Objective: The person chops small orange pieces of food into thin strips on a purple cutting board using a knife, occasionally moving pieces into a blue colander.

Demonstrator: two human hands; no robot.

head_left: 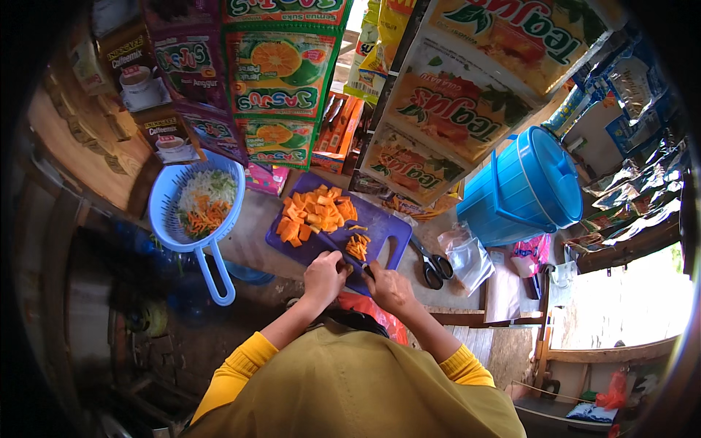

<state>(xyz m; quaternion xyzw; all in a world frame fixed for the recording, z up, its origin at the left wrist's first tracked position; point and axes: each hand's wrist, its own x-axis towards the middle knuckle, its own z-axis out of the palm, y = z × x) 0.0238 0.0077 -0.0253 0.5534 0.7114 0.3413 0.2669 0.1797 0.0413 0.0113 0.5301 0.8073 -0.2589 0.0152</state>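
My right hand [388, 286] is closed around the dark handle of a knife [340, 249], whose blade points up and left over a purple plastic cutting board [394, 219]. Close beside it, at the board's near edge, my left hand [324, 274] has its fingers bent together near the blade; a small orange-yellow bit shows at the fingertips, and what else they hold is hidden. A heap of orange carrot pieces [317, 211] lies on the board's far left part. Thin carrot sticks [358, 246] form a small pile to the right of the blade.
Left of the board, a blue plastic colander [159, 211] holds shredded vegetables [205, 205]. Black-handled scissors [432, 268], a clear plastic bag [468, 257] and a lidded blue bucket [515, 186] stand or lie to the right. Strips of drink sachets [279, 82] hang over the far side of the counter.
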